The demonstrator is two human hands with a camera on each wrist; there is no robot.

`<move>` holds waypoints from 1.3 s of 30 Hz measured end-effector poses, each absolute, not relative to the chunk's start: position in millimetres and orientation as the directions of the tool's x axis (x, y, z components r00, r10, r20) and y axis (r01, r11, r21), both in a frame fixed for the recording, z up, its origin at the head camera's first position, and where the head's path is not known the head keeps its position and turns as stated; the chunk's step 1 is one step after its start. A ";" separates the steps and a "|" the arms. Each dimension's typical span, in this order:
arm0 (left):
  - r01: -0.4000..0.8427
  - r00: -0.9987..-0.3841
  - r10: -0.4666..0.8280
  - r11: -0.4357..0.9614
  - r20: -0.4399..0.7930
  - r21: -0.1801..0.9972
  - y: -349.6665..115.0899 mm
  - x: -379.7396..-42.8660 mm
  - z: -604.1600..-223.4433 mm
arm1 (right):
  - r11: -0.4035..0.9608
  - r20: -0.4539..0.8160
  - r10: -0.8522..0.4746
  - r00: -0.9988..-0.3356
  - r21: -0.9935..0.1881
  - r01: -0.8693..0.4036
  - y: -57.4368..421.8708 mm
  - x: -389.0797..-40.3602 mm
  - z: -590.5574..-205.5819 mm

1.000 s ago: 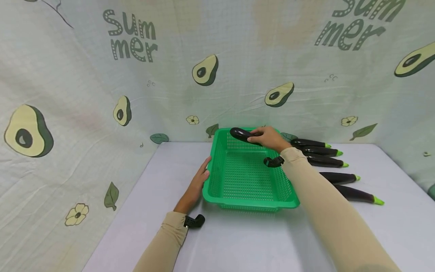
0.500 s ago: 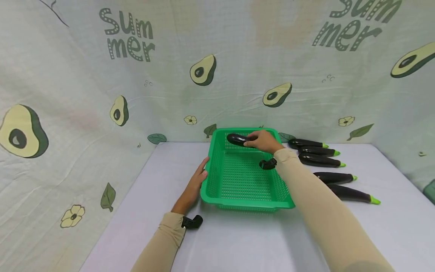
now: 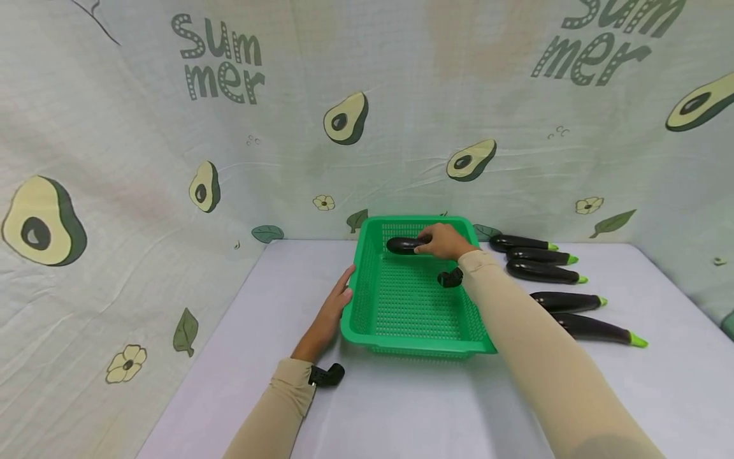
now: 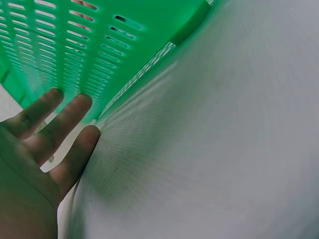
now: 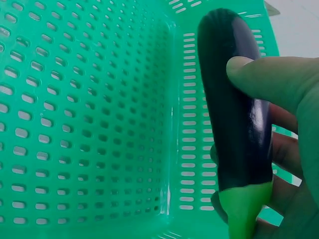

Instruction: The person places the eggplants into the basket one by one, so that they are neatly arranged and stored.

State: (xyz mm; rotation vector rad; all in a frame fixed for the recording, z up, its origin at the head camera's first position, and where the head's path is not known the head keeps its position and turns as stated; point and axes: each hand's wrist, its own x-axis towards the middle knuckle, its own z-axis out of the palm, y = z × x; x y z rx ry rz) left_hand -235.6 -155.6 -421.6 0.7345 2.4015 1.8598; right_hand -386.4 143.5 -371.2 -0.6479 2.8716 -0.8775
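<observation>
My right hand grips a dark purple eggplant with a green stem end, thumb across its top and fingers curled beneath. In the head view this eggplant lies crosswise inside the far end of a green perforated plastic basket, below the rim level. The right wrist view shows it along the basket's slotted end wall. On the basket's left side rests my left hand, its fingers straight. In the left wrist view those fingertips touch the slotted outer wall near its lower edge.
To the right of the basket, several more eggplants lie in a loose column on the white tabletop, green ends pointing right. My right forearm crosses in front of part of them. A printed cloth hangs behind and at the sides.
My right hand has lowered the eggplant from above the far rim down into the basket, turning it more level. The left hand stays at the basket's side.
</observation>
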 end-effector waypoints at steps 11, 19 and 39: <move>0.364 -0.890 0.359 0.188 0.282 0.912 -159.4 -245.3 -435.3 | 0.753 0.017 -0.484 -0.875 -0.501 -0.426 136.7 -395.3 -373.6; 0.386 -0.890 0.329 0.179 0.315 0.905 -163.2 -259.8 -459.2 | 0.764 -0.004 -0.482 -0.876 -0.492 -0.418 131.5 -396.8 -373.3; 0.394 -0.886 0.334 0.173 0.323 0.902 -157.6 -255.8 -453.3 | 0.788 -0.012 -0.480 -0.877 -0.445 -0.425 131.8 -391.3 -376.5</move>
